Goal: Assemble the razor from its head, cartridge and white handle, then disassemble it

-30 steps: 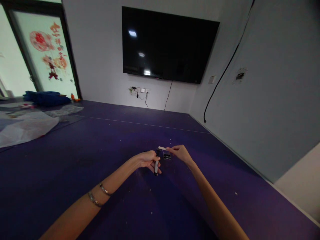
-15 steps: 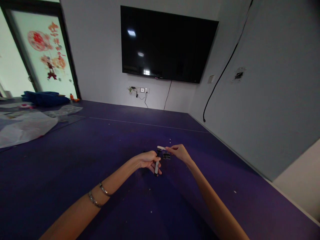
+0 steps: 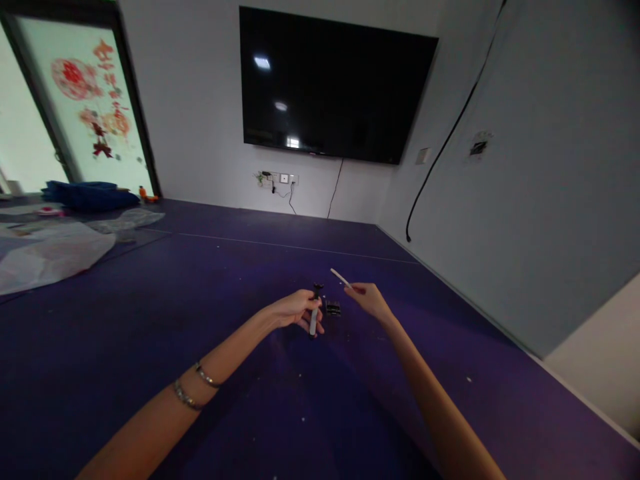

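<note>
My left hand (image 3: 303, 310) is closed round the handle of a razor (image 3: 314, 319). The razor has a pale grey handle with dark ends, and its small black head points up and away. In my right hand (image 3: 369, 299) a thin white stick (image 3: 341, 277) is pinched between the fingers, its free end slanting up to the left, apart from the razor. Between the hands, on the purple surface, lies a small dark case (image 3: 333, 309) with a clear edge; its contents are too small to tell.
Clear plastic bags (image 3: 60, 253) and a dark blue cloth bundle (image 3: 90, 195) lie at the far left of the purple surface (image 3: 225, 280). A television (image 3: 335, 87) hangs on the wall ahead. A black cable (image 3: 445, 140) dangles along the right wall. Small white bits are scattered about.
The white stick was at the razor's head; my right hand has drawn it up and right, away from it. My left hand has risen slightly with the razor, whose head now shows.
</note>
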Demonstrator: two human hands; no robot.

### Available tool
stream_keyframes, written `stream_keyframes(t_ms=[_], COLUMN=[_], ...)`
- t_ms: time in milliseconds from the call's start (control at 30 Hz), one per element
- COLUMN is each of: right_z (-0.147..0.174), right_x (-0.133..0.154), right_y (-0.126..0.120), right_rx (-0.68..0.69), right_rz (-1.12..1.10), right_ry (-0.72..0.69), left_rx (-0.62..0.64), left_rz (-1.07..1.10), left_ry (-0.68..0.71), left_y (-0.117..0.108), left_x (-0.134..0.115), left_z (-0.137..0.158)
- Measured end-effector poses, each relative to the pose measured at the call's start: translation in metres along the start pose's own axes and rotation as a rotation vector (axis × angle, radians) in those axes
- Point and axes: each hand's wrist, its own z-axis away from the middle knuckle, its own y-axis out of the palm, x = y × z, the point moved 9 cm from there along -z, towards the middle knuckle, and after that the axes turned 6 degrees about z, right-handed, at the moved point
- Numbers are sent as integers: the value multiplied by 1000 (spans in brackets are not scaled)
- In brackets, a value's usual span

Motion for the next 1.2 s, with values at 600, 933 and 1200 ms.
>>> stream_keyframes(t_ms=[600,933,1200], right_z=[42,54,45], right_x=[42,38,30], right_y=[56,78,64], right_rx=[217,192,178], right_rz=[654,660,678], right_ry=[133,124,159], left_rx=[-59,-78,-71], left_rz=[-79,-90,-92], left_ry=[273,279,269], left_y=[1,-1,-2], left_x=[-44,-43,-41], left_z=[17,15,14])
